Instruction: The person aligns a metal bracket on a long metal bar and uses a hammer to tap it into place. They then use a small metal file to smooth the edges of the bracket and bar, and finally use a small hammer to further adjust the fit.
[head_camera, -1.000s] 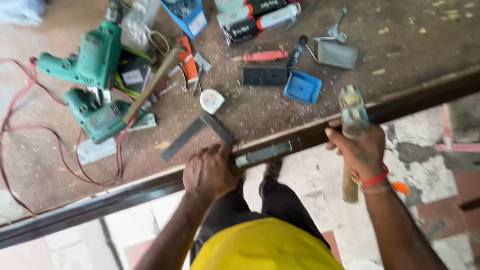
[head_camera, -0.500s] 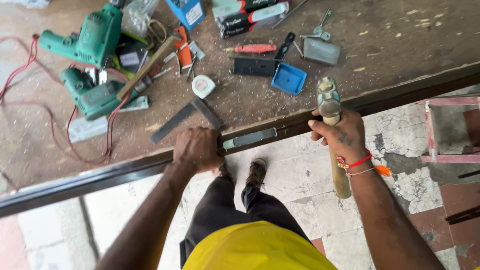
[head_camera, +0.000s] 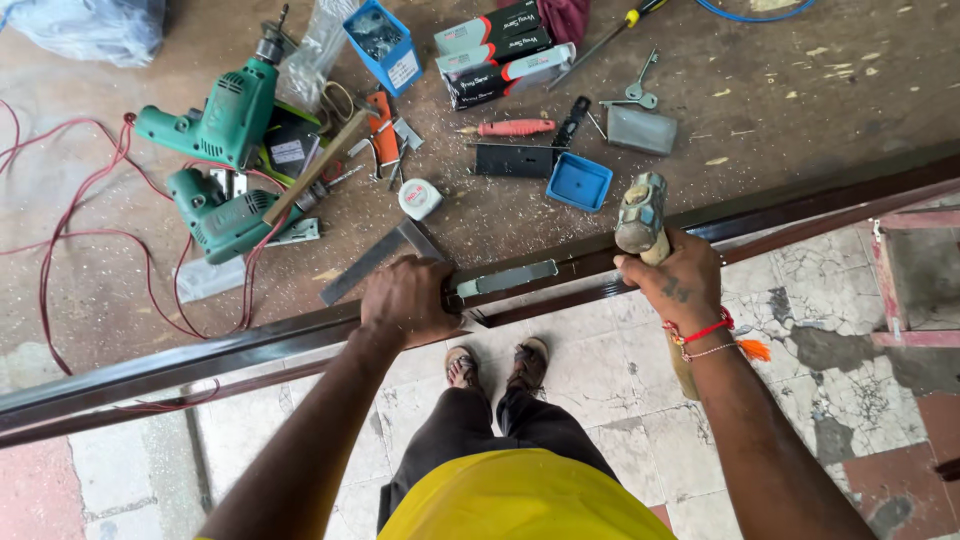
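Observation:
A long dark brown door edge runs across the view, with a grey metal lock plate set into it. My left hand grips the edge just left of that plate. My right hand is shut on a hammer; its worn metal head points up over the door edge to the right of the plate. The wooden handle runs down past my wrist, which wears red thread bracelets.
The brown surface beyond holds two green electric drills with red cables, a metal try square, a tape measure, a blue box lid, a red-handled screwdriver, small cartons and a black lock body. My feet stand on cracked tiles.
My right hand has brought the hammer left and lower, closer to the lock plate. The left hand keeps its grip on the door edge; the view has shifted slightly.

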